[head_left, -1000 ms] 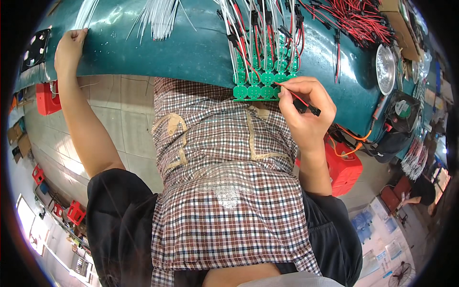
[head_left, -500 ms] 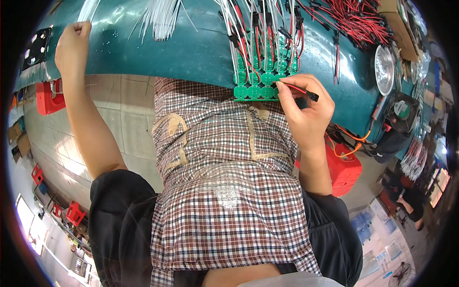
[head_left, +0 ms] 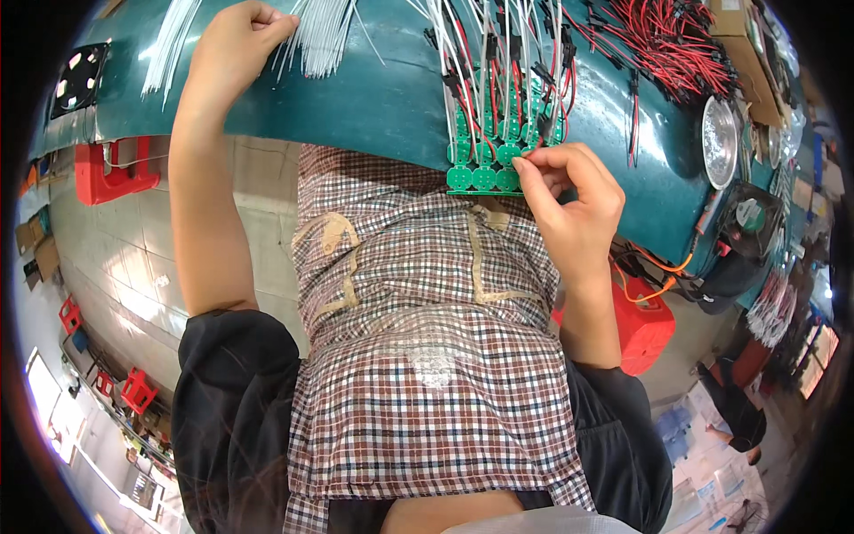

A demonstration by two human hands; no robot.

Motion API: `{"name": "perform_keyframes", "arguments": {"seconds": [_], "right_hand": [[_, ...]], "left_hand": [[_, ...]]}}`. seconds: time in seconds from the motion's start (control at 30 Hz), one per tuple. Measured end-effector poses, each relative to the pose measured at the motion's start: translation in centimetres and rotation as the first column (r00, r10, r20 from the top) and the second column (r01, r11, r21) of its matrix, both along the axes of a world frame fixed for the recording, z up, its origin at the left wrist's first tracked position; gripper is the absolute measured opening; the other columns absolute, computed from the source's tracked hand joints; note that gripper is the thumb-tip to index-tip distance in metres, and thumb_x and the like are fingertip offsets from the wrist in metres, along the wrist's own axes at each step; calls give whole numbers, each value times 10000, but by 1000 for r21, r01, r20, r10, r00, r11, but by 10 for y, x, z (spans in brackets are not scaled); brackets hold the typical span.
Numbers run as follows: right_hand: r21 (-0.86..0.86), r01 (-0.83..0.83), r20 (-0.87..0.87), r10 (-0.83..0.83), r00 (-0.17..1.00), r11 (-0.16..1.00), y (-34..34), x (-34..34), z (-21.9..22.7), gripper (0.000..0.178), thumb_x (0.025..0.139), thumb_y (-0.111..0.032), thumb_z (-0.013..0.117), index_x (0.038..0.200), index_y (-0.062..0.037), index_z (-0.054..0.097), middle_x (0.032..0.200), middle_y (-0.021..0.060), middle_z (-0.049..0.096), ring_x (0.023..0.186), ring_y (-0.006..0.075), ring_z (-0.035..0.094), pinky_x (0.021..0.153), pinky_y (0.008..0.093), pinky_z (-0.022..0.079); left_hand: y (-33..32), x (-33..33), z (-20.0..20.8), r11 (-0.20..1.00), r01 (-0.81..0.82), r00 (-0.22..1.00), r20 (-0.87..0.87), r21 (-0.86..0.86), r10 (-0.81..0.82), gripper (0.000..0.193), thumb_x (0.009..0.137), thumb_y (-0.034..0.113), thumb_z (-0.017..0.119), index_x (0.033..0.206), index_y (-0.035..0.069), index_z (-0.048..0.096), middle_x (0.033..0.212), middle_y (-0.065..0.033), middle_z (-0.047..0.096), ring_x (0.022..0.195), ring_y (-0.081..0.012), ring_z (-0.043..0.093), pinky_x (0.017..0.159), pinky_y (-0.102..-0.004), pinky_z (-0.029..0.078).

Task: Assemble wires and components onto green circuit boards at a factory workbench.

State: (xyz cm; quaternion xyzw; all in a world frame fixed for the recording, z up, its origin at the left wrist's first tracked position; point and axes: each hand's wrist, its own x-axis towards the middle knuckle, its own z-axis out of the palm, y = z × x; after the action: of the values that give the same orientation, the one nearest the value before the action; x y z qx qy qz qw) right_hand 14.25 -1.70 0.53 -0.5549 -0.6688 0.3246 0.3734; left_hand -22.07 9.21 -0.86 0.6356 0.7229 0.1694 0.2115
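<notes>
Green circuit boards with round sections (head_left: 483,179) lie at the table's front edge, with white, red and black wires rising from them. At their right side my right hand (head_left: 578,200) is closed in a pinch at the boards. A red-and-black wire lead (head_left: 537,151) is at its fingertips, mostly hidden by the hand. My left hand (head_left: 238,44) is closed, thumb against fingers, beside a bundle of thin white wires (head_left: 322,40). What it holds, if anything, cannot be made out. Another white wire bundle (head_left: 169,49) lies left of it.
The green table (head_left: 374,116) carries a heap of red-and-black leads (head_left: 672,49) at the far right. A metal dish (head_left: 719,142), a soldering iron (head_left: 707,214) and a small black fan (head_left: 747,218) are at the right. Another fan (head_left: 80,80) stands left. Red stools (head_left: 116,173) are below.
My left hand has moved right, from the left white wire bundle to the other one. My right hand stays at the boards; the lead's black connector no longer shows. The view has shifted slightly.
</notes>
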Motion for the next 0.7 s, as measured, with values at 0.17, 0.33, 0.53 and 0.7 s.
{"name": "perform_keyframes", "arguments": {"seconds": [0.17,0.33,0.53,0.7], "right_hand": [[-81,84,-15,-86,996,993,1,-3,-4,110,792,55,769,821,19,669,783,25,630,582,33,520,504,188,383],[100,1,12,-3,1000,995,1,-1,-10,176,750,42,785,880,-29,689,813,25,586,491,56,447,456,232,367],[91,-40,28,37,999,995,0,-3,-6,156,760,76,706,881,-21,686,833,37,592,503,58,489,462,232,395],[100,4,-7,-4,1000,995,0,5,2,128,791,96,670,873,-3,678,826,25,602,610,43,508,535,194,392]], "left_hand": [[-3,1,5,999,-6,998,59,36,4,307,914,282,701,965,-21,690,772,31,624,689,-53,508,608,-241,411],[-20,23,38,966,-249,960,152,65,237,370,871,320,752,1016,-19,723,849,-40,696,771,-91,649,673,-237,515],[-57,59,51,941,-291,834,529,175,160,184,911,113,728,1005,-43,706,915,-63,700,795,-94,658,721,-210,545],[-95,105,35,970,-194,755,654,147,52,113,916,40,701,989,-46,696,955,-79,711,821,-109,682,722,-224,559]]}}
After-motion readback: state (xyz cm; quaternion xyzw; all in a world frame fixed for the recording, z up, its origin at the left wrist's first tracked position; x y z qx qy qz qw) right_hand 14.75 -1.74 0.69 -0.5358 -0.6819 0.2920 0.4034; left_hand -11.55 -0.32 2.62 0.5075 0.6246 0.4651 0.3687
